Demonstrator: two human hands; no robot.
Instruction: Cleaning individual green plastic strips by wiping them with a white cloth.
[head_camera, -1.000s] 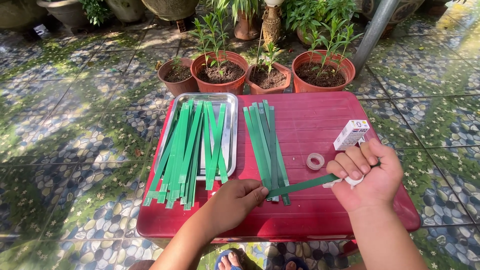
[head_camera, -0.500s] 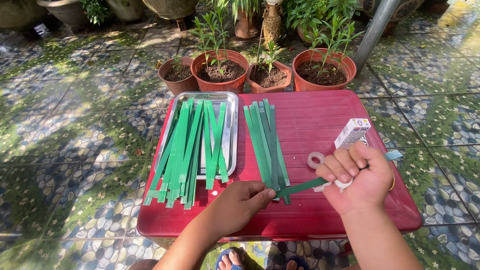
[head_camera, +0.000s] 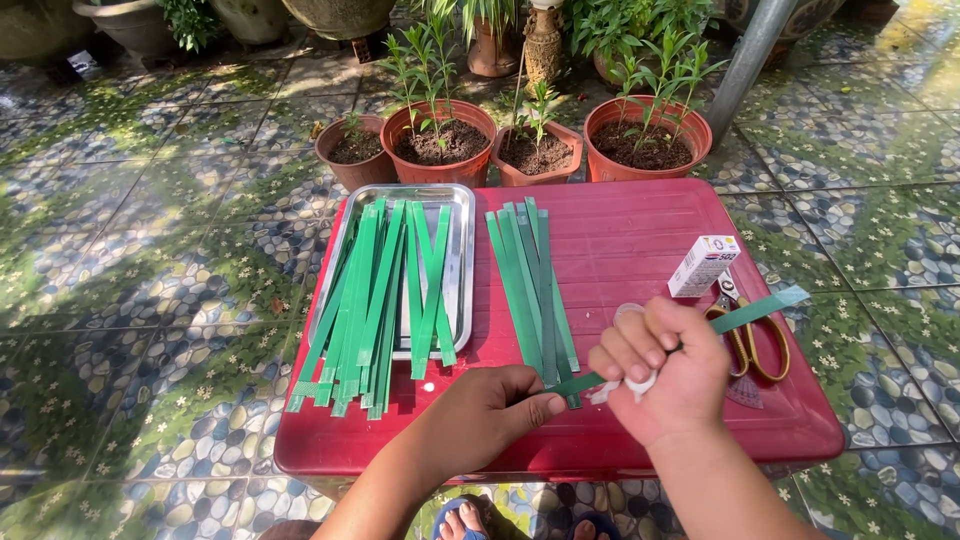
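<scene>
A metal tray (head_camera: 462, 215) is set at the left of the red tabletop (head_camera: 640, 235), and a loose sheaf of green strips (head_camera: 375, 300) is spread across it, their near ends overhanging the tray's front edge. Just to the right, a second bundle of green strips (head_camera: 530, 275) lies directly on the tabletop. Below it, the left hand (head_camera: 490, 410) is closed in a pinch on the near end of a single green strip (head_camera: 760, 305). That strip runs up to the right and is also gripped by the right hand (head_camera: 660, 370), whose fingers are curled around a small white tape roll (head_camera: 640, 385). Compared with a second ago, the roll has been lifted off the tabletop and brought onto the strip, which is now raised and stretched between both hands. A small white box (head_camera: 703, 265) and yellow-handled scissors (head_camera: 750, 340) rest at the right.
</scene>
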